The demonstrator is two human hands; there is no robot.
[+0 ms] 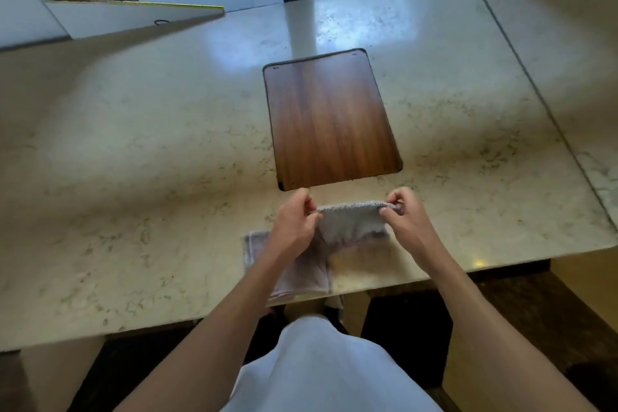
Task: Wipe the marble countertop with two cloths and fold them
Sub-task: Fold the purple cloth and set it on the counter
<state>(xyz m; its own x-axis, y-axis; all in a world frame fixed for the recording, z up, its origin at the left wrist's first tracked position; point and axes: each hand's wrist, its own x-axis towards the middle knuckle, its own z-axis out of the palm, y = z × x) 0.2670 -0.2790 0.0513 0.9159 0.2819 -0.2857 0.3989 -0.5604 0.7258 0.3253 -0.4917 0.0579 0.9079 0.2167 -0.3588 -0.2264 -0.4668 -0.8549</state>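
Note:
A grey cloth [351, 222] is held up by its top edge just above the beige marble countertop [133, 177], near the front edge. My left hand [296, 222] pinches its left corner and my right hand [406, 216] pinches its right corner. The cloth hangs folded over between them. A second greyish cloth [294, 274] lies flat on the counter below my left forearm, reaching the counter's front edge; part of it is hidden by my arm.
A wooden panel [331, 117] is set into the counter just beyond my hands. A white board with a yellow-green edge [133, 18] leans at the back left. A seam [521, 60] separates a second slab at the right. Windows stand behind.

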